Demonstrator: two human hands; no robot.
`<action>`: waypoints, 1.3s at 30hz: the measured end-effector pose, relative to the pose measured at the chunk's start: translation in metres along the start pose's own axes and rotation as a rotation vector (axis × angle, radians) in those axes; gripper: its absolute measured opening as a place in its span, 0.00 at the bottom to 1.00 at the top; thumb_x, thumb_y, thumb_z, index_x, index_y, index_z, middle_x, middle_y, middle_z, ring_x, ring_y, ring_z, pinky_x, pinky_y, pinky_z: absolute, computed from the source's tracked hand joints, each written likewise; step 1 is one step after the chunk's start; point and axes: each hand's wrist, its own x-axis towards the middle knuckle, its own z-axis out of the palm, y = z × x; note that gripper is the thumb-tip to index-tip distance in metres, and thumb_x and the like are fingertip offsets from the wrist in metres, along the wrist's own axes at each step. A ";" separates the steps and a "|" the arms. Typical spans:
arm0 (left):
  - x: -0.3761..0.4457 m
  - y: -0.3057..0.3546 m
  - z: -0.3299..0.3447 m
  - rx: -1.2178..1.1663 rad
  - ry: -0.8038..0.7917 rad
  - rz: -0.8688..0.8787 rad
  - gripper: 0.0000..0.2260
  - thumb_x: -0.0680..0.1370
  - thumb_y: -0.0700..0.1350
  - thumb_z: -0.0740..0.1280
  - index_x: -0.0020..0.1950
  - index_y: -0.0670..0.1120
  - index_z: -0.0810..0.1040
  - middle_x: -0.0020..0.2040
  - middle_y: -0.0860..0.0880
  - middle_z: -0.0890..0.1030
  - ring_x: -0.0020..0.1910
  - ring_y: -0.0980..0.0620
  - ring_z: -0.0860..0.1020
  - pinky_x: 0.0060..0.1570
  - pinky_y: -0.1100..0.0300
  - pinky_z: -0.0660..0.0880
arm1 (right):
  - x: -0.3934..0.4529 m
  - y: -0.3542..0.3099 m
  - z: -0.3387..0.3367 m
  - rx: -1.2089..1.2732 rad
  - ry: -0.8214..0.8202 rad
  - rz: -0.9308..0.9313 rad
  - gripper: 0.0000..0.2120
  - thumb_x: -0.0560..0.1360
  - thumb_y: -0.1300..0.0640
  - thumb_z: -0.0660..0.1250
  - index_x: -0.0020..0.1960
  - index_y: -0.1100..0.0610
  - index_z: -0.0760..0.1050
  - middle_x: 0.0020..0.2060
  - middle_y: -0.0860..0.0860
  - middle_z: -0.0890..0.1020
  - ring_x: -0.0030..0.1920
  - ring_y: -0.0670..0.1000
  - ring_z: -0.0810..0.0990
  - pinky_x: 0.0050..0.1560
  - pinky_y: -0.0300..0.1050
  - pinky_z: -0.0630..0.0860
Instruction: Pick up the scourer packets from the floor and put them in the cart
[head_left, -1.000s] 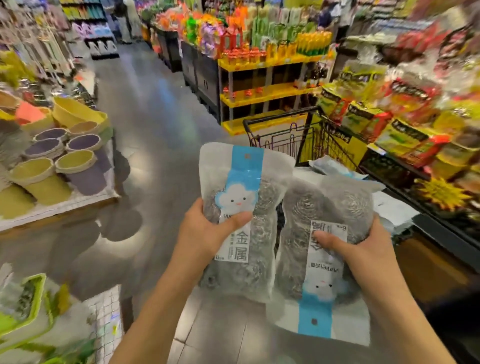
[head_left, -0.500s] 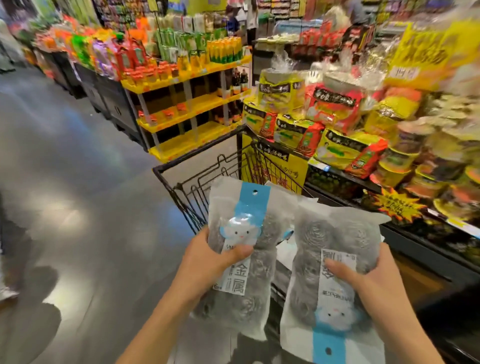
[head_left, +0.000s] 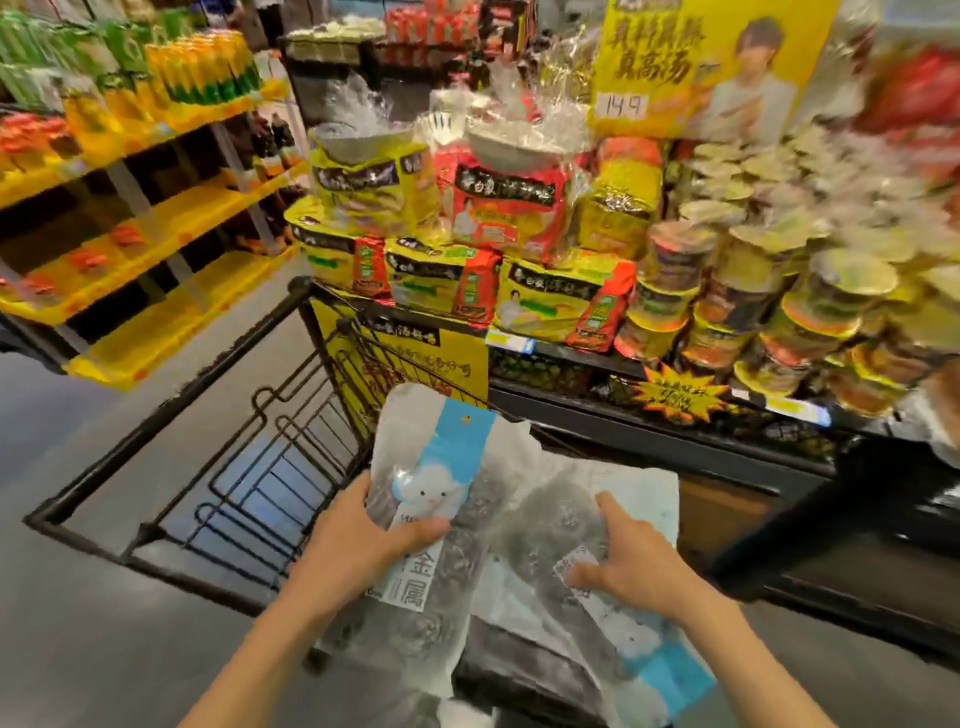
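My left hand (head_left: 358, 551) grips a clear scourer packet (head_left: 457, 525) with a blue header strip and a white cloud face, thumb across its front. It hangs over the near right corner of the black wire cart (head_left: 171, 400). My right hand (head_left: 639, 566) lies with spread fingers on top of a second scourer packet (head_left: 540, 525). That packet is tilted, blue end toward me, over pale packets inside the cart. The blur hides whether any finger curls under it.
A low display (head_left: 519, 291) of yellow and red noodle packs and stacked cup noodles stands right behind the cart. Yellow shelves (head_left: 156, 223) with bottles run along the left. Grey floor (head_left: 78, 623) lies left of the cart.
The view turned right and down toward the cart. Both packets dropped lower over the cart. My right hand went from gripping its packet to lying spread on top of it.
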 end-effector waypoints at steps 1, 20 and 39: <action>0.011 -0.002 -0.003 0.022 -0.023 0.011 0.27 0.65 0.56 0.83 0.62 0.57 0.79 0.52 0.63 0.86 0.50 0.63 0.84 0.49 0.60 0.80 | 0.011 -0.002 0.004 -0.082 -0.049 0.020 0.50 0.72 0.38 0.76 0.82 0.50 0.49 0.67 0.56 0.78 0.61 0.58 0.80 0.61 0.55 0.77; 0.212 -0.051 -0.011 1.221 -0.939 0.272 0.38 0.63 0.61 0.82 0.70 0.60 0.70 0.68 0.55 0.79 0.67 0.48 0.76 0.58 0.55 0.72 | 0.060 -0.010 0.092 -0.304 0.157 0.250 0.32 0.75 0.52 0.64 0.78 0.55 0.63 0.76 0.58 0.67 0.74 0.61 0.67 0.76 0.51 0.64; 0.220 -0.080 0.017 1.302 -0.463 0.724 0.43 0.69 0.69 0.70 0.80 0.56 0.60 0.74 0.50 0.68 0.72 0.46 0.67 0.68 0.50 0.66 | -0.006 -0.008 0.063 0.014 0.488 0.399 0.36 0.81 0.44 0.67 0.83 0.50 0.55 0.82 0.50 0.57 0.82 0.52 0.55 0.80 0.47 0.57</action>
